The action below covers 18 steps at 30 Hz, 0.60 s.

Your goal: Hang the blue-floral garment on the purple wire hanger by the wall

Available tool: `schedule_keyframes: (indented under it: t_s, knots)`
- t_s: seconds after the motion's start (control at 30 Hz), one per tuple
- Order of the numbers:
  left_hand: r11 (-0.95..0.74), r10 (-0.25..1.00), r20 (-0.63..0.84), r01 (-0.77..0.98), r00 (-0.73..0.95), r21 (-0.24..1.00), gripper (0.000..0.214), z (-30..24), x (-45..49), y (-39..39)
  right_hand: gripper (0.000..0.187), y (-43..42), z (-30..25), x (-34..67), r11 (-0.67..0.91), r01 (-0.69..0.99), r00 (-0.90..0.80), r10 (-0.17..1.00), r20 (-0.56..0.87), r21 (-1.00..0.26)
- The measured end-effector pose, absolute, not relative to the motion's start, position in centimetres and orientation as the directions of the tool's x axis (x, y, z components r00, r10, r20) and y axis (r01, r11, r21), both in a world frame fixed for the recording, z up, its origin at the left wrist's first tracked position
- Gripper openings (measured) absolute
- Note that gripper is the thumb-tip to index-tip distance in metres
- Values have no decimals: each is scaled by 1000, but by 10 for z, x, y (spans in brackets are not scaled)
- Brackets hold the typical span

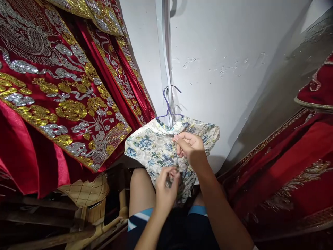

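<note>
A small cream dress (153,146) with blue and green flowers hangs on a purple wire hanger (168,104) in front of a white wall. My right hand (188,146) is closed, pinching the dress front just below the collar. Lower down, my left hand (166,187) is closed on the same front edge of the fabric. Both hands sit over my knees, which show under the dress.
Red garments (52,93) with gold and silver embroidery hang at the left. More red embroidered cloth (291,173) lies at the right. A quilted tan cushion (83,192) on wooden furniture stands at the lower left. A white cord or strip (163,52) runs down the wall.
</note>
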<state>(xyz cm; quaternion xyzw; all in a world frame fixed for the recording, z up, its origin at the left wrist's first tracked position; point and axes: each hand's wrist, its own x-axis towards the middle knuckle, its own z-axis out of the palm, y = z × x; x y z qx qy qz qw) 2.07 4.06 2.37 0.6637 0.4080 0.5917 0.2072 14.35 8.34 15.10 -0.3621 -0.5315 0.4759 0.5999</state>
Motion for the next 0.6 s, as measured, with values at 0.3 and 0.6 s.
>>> schedule_keyframes:
  t_s: [0.3, 0.6]
  knots:
    - [-769, 510, 839, 535, 188, 348, 13, 161, 6, 93, 24, 82, 152, 148, 343, -66, 37, 939, 341, -937]
    - [-734, 430, 741, 279, -515, 620, 13, 171, -67, 103, 29, 88, 94, 147, 310, 40, -26, 951, 309, -950]
